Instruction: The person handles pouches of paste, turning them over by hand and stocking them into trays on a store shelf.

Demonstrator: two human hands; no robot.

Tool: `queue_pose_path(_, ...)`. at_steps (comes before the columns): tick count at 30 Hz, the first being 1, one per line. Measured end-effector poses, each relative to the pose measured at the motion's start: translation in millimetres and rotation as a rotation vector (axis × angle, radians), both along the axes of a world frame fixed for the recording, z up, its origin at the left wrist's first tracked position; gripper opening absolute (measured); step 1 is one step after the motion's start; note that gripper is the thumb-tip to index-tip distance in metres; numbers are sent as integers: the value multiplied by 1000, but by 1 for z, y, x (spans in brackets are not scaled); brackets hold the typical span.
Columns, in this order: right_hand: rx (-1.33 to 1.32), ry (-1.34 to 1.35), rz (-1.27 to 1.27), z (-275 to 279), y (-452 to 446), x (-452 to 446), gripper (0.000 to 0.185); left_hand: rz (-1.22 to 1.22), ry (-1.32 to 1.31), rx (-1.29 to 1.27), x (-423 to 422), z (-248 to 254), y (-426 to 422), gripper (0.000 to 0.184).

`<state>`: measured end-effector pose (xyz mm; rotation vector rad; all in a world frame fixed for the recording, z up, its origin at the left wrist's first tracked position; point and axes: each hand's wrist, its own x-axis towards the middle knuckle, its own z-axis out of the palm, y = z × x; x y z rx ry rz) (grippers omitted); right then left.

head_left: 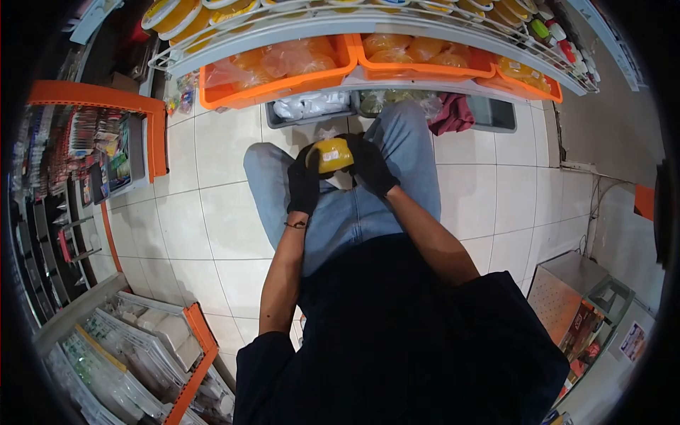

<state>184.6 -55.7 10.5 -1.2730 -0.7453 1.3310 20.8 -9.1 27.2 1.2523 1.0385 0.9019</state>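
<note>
A yellow bag point(334, 156) with a white label and a gathered clear plastic top is held between both hands, above the lap. My left hand point(303, 180), in a black glove, is closed on the bag's left side. On its right side, my right hand point(370, 166), also in a black glove, grips it. Something pale point(341, 180) shows just under the bag, too small to identify. The knees in blue jeans point(407, 142) are on both sides of the hands.
Orange bins point(283, 87) holding bagged orange goods stand ahead, under a wire shelf point(397, 19) of tubs. Below are a grey bin point(312, 120) with white bags and a maroon cloth point(453, 115). Racks point(157, 134) stand left; a metal box point(567, 283) is at right.
</note>
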Motion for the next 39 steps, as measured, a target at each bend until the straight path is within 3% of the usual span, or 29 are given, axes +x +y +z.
queue_pose_path(1, 14, -56, -2, 0, 5, 0, 32, -25, 76, 126, 3, 4, 1, 37)
queue_pose_path(4, 100, -261, -16, -2, 6, -8, 31, -63, 237, 103, 3, 4, 3, 37)
queue_pose_path(6, 236, -450, -36, 0, 7, -13, 30, -56, 198, 166, -4, -7, 9, 35)
queue_pose_path(8, 196, -366, -10, 3, 6, -15, 30, -47, 312, 181, -8, -8, 7, 36)
queue_pose_path(11, 57, -240, 1, 8, 3, -12, 31, -7, 94, 16, -5, -2, -1, 38)
queue_pose_path(12, 98, -302, -21, 2, 4, -9, 31, 13, 45, -17, -3, 2, 1, 38)
queue_pose_path(14, 173, -416, -65, -15, 4, -8, 31, -73, 275, 189, 0, 11, 1, 37)
queue_pose_path(16, 112, -303, -59, -19, 6, -8, 30, -134, 367, 248, -3, 10, 3, 36)
queue_pose_path(17, 81, -248, -59, -17, 7, -7, 29, -83, 312, 166, -2, 9, 4, 35)
queue_pose_path(19, 154, -421, 31, 10, 3, -12, 28, 13, 203, 0, -1, 5, 5, 34)
queue_pose_path(21, 194, -520, 74, 22, 5, -13, 28, 57, 158, 52, -5, -21, 5, 33)
queue_pose_path(28, 187, -441, -37, -12, 7, -9, 25, -52, 233, 102, -2, -8, 4, 36)
queue_pose_path(29, 197, -441, -45, -15, 9, -8, 26, -23, 146, 7, 2, -1, 2, 35)
queue_pose_path(32, 168, -465, 10, 6, 8, -12, 28, -31, 203, 271, -4, -18, 6, 33)
queue_pose_path(36, 192, -472, 34, -2, 9, -13, 27, -31, 277, 144, -5, -12, 6, 34)
queue_pose_path(39, 36, -429, -13, -13, 10, -13, 28, -40, 243, 85, -5, -12, 5, 34)
